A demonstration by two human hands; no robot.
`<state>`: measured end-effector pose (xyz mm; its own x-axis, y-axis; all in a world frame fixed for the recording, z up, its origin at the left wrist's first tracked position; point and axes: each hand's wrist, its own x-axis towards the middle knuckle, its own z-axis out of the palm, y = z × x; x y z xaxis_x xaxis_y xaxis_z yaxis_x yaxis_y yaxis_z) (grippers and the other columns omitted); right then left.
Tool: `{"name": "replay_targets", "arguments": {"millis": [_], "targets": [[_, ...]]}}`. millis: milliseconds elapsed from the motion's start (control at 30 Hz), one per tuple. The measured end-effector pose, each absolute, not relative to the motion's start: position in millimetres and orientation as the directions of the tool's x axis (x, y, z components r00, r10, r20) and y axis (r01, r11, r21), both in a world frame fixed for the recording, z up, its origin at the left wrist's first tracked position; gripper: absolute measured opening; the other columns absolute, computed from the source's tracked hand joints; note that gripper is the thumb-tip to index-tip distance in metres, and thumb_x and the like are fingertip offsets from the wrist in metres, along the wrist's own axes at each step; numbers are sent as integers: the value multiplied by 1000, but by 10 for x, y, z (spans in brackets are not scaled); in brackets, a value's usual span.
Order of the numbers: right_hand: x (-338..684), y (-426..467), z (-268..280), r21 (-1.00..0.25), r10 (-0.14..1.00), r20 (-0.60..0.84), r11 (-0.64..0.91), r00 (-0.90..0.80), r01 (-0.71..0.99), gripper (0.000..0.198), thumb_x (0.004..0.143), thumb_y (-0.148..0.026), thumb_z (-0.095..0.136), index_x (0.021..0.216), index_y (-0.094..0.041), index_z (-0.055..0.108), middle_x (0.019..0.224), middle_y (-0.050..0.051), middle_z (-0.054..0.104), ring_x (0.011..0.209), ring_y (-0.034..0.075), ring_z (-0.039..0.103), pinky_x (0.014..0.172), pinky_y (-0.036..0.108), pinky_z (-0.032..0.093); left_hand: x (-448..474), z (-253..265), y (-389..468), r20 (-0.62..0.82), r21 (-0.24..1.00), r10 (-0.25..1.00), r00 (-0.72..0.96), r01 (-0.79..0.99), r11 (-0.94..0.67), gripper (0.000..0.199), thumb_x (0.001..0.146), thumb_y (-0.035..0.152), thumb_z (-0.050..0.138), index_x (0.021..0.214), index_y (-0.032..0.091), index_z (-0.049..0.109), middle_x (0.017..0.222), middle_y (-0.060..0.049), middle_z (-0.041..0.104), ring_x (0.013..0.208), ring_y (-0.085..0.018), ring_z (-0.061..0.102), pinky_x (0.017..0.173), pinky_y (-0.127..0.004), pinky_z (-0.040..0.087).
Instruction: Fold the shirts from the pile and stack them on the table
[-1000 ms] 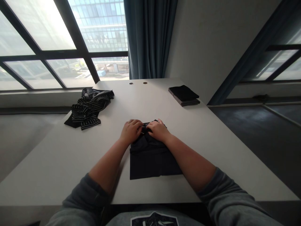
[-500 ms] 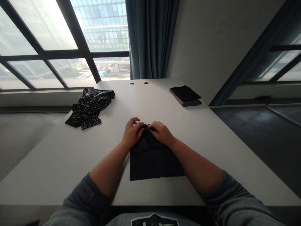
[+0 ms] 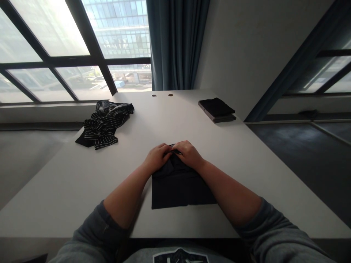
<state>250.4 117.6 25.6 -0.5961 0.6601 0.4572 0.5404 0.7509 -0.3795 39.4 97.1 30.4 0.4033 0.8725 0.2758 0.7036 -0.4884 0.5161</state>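
Observation:
A dark garment (image 3: pixel 182 190), nearly black, lies folded into a rough rectangle on the table in front of me. What kind of garment it is I cannot make out. My left hand (image 3: pixel 159 156) is closed on the top edge, with thumb and fingers pinching the cloth near its middle. Right beside it, my right hand (image 3: pixel 188 153) grips the same edge, fingers curled over the fabric. The fingertips of both hands almost meet there. Some cloth at the top is bunched and partly hidden by my fingers, while the lower part lies flat.
On the white table (image 3: pixel 109 190), a crumpled black garment with white stripes (image 3: pixel 106 126) lies at the far left. A stack of folded dark and grey cloth (image 3: pixel 216 109) rests at the far right. Two round holes show near the back edge, before a blue curtain (image 3: pixel 175 47).
My left hand's raised fingers have come down and closed on the garment's top edge, nearer my right hand. The right hand and the garment have hardly moved.

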Motion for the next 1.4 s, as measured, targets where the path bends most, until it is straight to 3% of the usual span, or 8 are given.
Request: {"name": "replay_targets", "arguments": {"millis": [233,500,733,867,1067,1167,1300,1400], "targets": [[2526,1194,250,-447,579,510,810,-636,379,19,95,-19,64,113,-23,70,110,7,75,105,24,68,98,40,51,267,228,1083,207,665,861,464,579,-472,15,92,35,61,93,21,65,85,-1,68,76,-18,59,72,-31,46],[2512,1227,175,-373,474,673,881,-568,293,14,100,-23,66,113,-26,67,105,7,72,98,23,70,88,38,58,214,207,1110,202,824,860,469,394,-408,22,95,40,61,98,19,68,88,-2,73,78,-17,63,74,-29,47],[2472,1171,200,-341,508,707,855,-492,391,10,100,-18,61,107,-24,63,101,7,67,95,23,67,85,37,58,364,240,992,324,665,911,257,623,-412,12,96,33,63,96,22,67,84,-2,75,74,-19,66,70,-30,46],[2468,1160,198,-328,517,731,839,-445,434,14,96,-13,59,104,-24,60,105,9,64,100,25,65,87,38,56,409,239,955,372,579,872,317,655,-485,11,99,29,58,103,23,68,98,-5,77,87,-23,71,80,-34,52],[2513,1155,253,-412,554,743,821,-376,394,16,92,-10,58,98,-25,58,102,7,66,97,25,64,89,41,54,433,189,965,399,604,834,382,574,-552,29,94,25,65,123,23,63,121,-8,72,113,-26,68,98,-40,54],[2509,1150,239,-495,609,694,791,-383,361,14,94,-13,59,100,-26,59,96,4,70,91,22,68,83,37,55,443,202,962,403,599,825,396,567,-565,20,96,25,62,115,23,67,115,-7,71,108,-25,67,96,-38,53],[2500,1157,207,-525,653,672,753,-350,397,10,95,-18,62,100,-26,62,98,4,73,93,23,70,85,37,55,451,243,944,396,622,861,318,597,-506,11,96,26,62,105,23,68,101,-4,71,89,-20,67,83,-33,53],[2497,1157,214,-544,674,661,733,-331,408,10,94,-19,64,101,-26,63,98,3,74,92,23,71,84,36,55,480,245,922,406,625,858,315,590,-512,5,95,26,63,94,23,67,99,-4,70,89,-20,66,82,-32,52]]}}
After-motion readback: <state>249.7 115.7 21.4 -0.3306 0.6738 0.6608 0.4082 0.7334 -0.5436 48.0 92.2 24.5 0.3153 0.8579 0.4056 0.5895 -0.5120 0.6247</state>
